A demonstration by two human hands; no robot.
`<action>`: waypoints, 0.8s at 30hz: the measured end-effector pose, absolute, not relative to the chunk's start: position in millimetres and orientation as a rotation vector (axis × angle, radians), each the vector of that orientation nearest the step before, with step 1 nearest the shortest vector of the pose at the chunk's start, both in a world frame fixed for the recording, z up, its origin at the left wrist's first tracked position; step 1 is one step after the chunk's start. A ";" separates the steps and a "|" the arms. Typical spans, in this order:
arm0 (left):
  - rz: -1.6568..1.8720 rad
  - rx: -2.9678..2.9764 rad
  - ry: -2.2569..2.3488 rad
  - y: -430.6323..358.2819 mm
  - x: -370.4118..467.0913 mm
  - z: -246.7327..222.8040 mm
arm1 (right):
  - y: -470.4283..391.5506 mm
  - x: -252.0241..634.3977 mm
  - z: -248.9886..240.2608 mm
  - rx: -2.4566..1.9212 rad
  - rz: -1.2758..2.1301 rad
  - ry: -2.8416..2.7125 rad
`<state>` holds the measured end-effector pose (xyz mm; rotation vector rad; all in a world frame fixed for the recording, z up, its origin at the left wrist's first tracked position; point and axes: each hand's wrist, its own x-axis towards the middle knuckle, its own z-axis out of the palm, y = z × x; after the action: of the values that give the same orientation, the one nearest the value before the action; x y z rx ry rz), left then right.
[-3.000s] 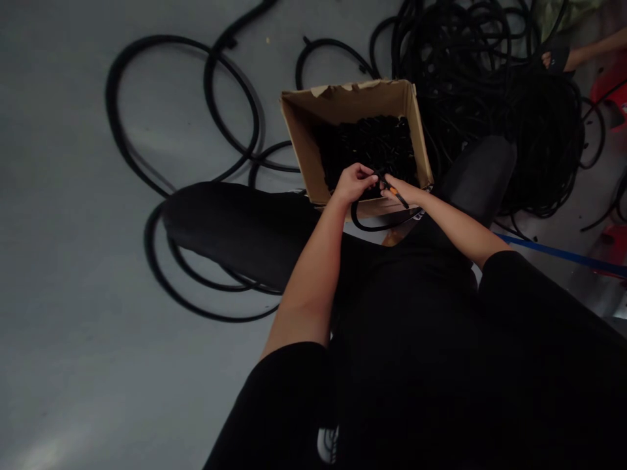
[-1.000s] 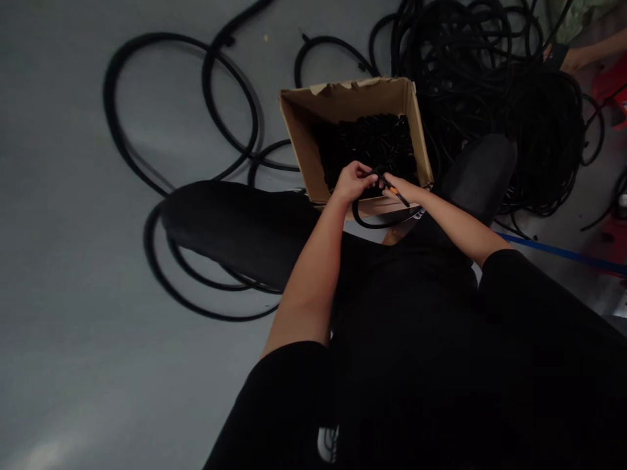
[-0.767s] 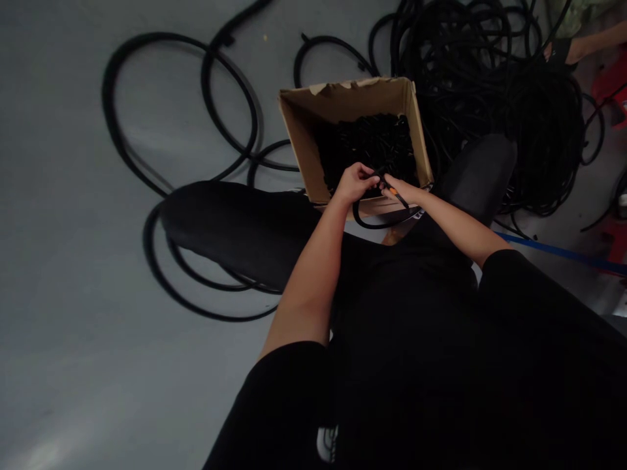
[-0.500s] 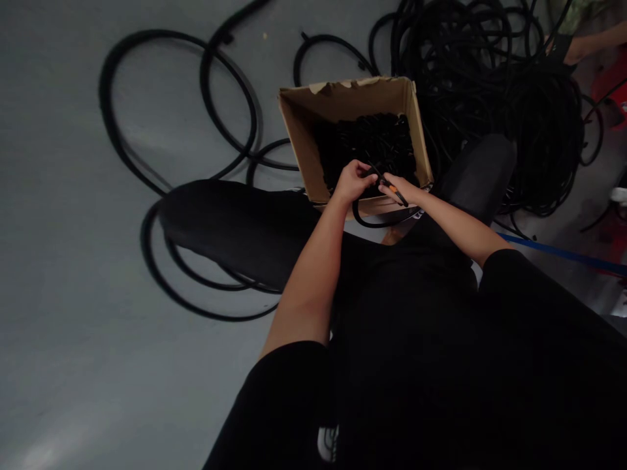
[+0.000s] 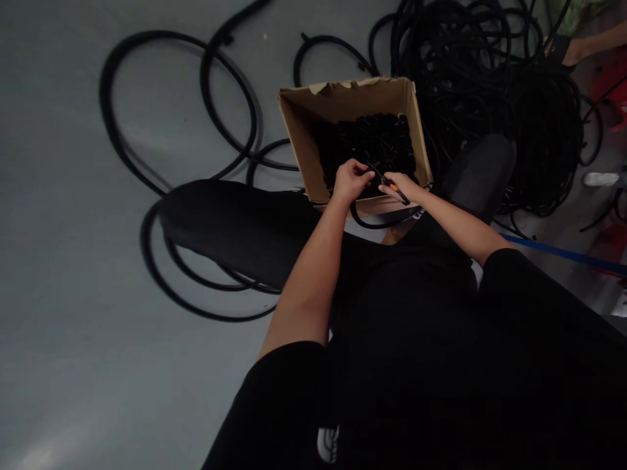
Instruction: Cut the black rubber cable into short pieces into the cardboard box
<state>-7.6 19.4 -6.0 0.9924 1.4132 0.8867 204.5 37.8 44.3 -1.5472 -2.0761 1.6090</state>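
Over the near edge of an open cardboard box (image 5: 300, 147), my left hand (image 5: 351, 180) is closed, thumb and fingers pinching a black hose (image 5: 375, 226). The hose bends down from that hand and curves to the right below the box rim. My right hand (image 5: 400, 187) grips a slim black-and-orange hand tool (image 5: 393, 187), its dark front end pointing at my left fingertips. Whether the tool touches the hose cannot be made out. Many short black pieces (image 5: 377, 134) fill the bottom of the box.
A large tangled heap of black hose (image 5: 470, 72) lies behind and right of the box. Loose hose loops (image 5: 253, 124) spread over the grey floor at left. My knees flank the box. Another person's arm (image 5: 595, 44) and a blue strip (image 5: 563, 250) are at right.
My left hand has shifted slightly left, opening a small gap between my hands. The tool's front end shows more plainly. A white shoe shows more fully at the right edge.
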 end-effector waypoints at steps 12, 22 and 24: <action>0.788 0.924 1.359 24.3 -14.1 -10.4 | 36.1 206.5 42.7 -1.506 1.582 -2.078; 0.727 0.961 1.264 19.7 -13.5 -1.5 | 37.0 206.1 36.5 -1.544 1.625 -2.069; 0.731 0.977 1.234 18.6 -12.8 -1.2 | 38.2 207.2 34.5 -1.529 1.633 -2.079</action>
<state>-12.8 18.6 -1.2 0.9769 1.2344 0.7311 207.2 38.2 34.5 -1.5286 -2.0790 1.6332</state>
